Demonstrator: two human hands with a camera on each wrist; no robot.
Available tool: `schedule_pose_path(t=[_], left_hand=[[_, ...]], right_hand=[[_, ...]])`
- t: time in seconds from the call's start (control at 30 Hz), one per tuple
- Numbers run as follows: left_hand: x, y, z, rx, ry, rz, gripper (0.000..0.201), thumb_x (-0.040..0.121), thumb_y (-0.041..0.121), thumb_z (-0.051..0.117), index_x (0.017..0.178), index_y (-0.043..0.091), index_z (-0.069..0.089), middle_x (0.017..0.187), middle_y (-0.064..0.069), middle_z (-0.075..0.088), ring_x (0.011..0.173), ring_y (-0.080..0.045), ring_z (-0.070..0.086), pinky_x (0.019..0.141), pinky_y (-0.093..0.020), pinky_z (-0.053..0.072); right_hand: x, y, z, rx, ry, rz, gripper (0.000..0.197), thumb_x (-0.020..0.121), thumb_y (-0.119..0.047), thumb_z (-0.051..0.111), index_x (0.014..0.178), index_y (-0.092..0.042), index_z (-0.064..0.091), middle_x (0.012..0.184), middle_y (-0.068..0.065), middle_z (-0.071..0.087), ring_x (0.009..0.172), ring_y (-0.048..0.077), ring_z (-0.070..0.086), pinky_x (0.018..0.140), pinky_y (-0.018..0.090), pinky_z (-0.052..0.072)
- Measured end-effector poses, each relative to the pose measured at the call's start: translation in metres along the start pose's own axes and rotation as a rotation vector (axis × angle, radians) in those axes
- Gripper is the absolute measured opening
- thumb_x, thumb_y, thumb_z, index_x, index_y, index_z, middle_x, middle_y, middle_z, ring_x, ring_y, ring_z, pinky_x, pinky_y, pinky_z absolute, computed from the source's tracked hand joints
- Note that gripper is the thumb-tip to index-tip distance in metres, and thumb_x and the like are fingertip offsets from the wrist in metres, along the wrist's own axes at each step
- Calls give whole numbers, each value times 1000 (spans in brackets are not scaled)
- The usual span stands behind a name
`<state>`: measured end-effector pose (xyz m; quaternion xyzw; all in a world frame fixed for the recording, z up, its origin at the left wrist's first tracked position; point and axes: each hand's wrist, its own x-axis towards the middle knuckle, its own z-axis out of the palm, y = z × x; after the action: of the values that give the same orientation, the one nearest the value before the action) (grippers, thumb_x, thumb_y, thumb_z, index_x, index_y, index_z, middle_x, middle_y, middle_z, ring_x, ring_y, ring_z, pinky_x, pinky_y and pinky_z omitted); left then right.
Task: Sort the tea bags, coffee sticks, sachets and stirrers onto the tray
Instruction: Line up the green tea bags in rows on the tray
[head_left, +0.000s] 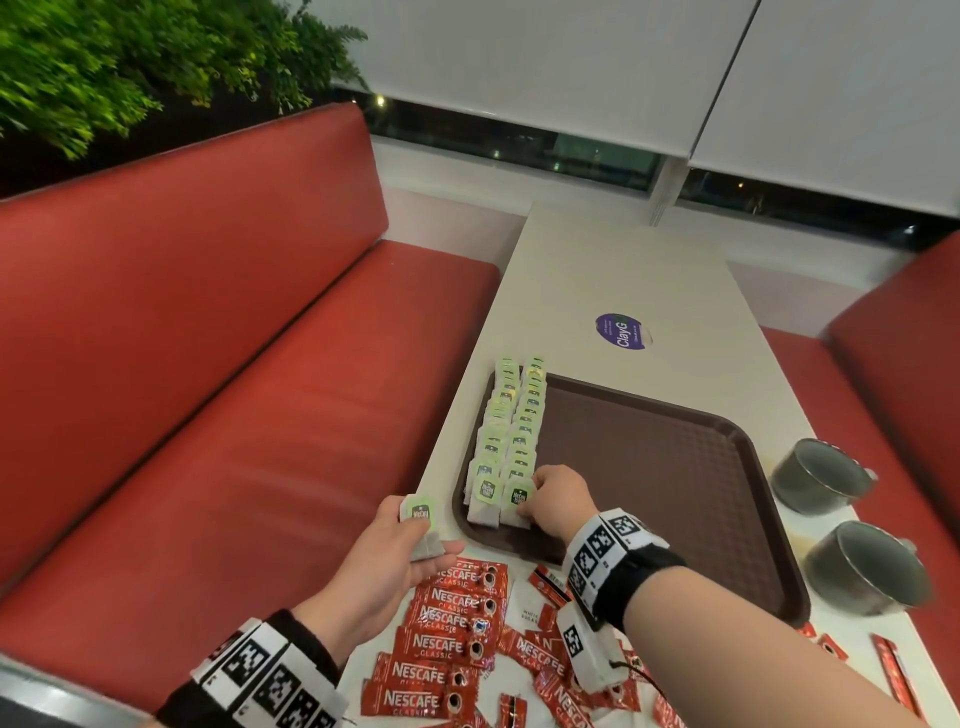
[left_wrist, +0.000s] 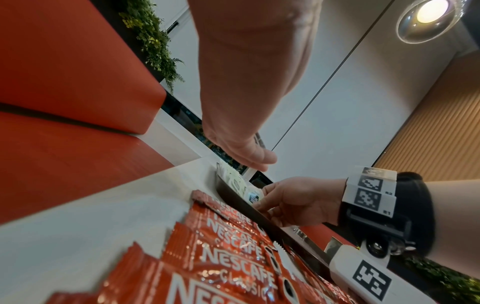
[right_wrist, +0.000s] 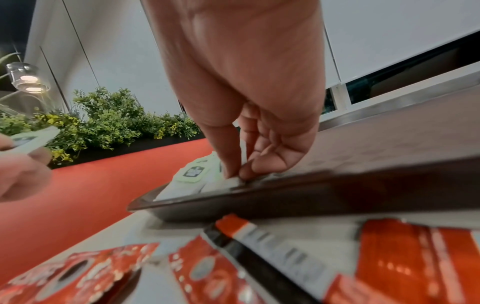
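- Brown tray (head_left: 675, 467) lies flat on the table.
- Green-tagged tea bags (head_left: 511, 431) stand overlapped in two rows along the tray's left edge.
- One loose tea bag (head_left: 422, 525) is held off the tray's near-left corner.
- Red Nescafe coffee sticks (head_left: 447, 644) lie scattered on the table before the tray.

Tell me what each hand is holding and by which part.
The left hand holds a tea bag by its lower pouch end. The right hand pinches the near end of a tea bag on the tray.

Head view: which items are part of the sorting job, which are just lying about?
Job:
- tray
- tea bag rows on the tray
- tea bag in left hand
- right hand on the nearest row
- Nescafe sachets

Lying about:
- two metal cups
- table sticker
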<state>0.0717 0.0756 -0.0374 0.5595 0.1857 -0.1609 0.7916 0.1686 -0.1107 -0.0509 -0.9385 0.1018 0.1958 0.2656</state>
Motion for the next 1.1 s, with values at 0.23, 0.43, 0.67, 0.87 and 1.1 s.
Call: schedule_pose_path(t=[0.23, 0.43, 0.67, 0.87, 1.1], left_hand=[[3, -1, 1, -3, -1, -12, 17, 101, 8, 38, 115, 10, 48, 125, -14, 51, 97, -29, 69, 78, -33, 56], [5, 0, 7, 8, -45, -17, 21, 99, 0, 37, 115, 9, 49, 120, -13, 55, 99, -28, 68, 84, -34, 56], [7, 5, 27, 229, -80, 24, 24, 97, 3, 45, 113, 20, 51, 119, -3, 60, 102, -17, 64, 79, -27, 55], [22, 10, 48, 405, -56, 179, 17, 95, 10, 53, 107, 19, 59, 107, 1, 68, 90, -13, 63, 68, -21, 44], [44, 10, 60, 666, -37, 290, 16, 87, 19, 67, 101, 19, 59, 103, 4, 64, 86, -12, 61, 68, -15, 50]], right_hand=[[8, -1, 3, -41, 43, -25, 22, 85, -10, 64, 78, -19, 46, 103, 4, 58, 93, 19, 55, 73, 25, 43], [5, 4, -3, 57, 46, -19, 21, 79, -13, 72, 91, -15, 54, 98, 2, 60, 94, 18, 59, 75, 27, 48], [-9, 8, -15, 313, 102, -79, 11, 81, -15, 67, 84, -19, 58, 93, 5, 65, 90, 23, 64, 80, 36, 55], [-46, 3, -17, 465, -158, -345, 16, 75, -14, 75, 91, -13, 70, 85, 5, 69, 77, 14, 63, 78, 29, 52], [-39, 16, -11, 418, 100, -247, 12, 78, -17, 74, 74, -11, 65, 75, 3, 66, 68, 14, 59, 71, 33, 52]])
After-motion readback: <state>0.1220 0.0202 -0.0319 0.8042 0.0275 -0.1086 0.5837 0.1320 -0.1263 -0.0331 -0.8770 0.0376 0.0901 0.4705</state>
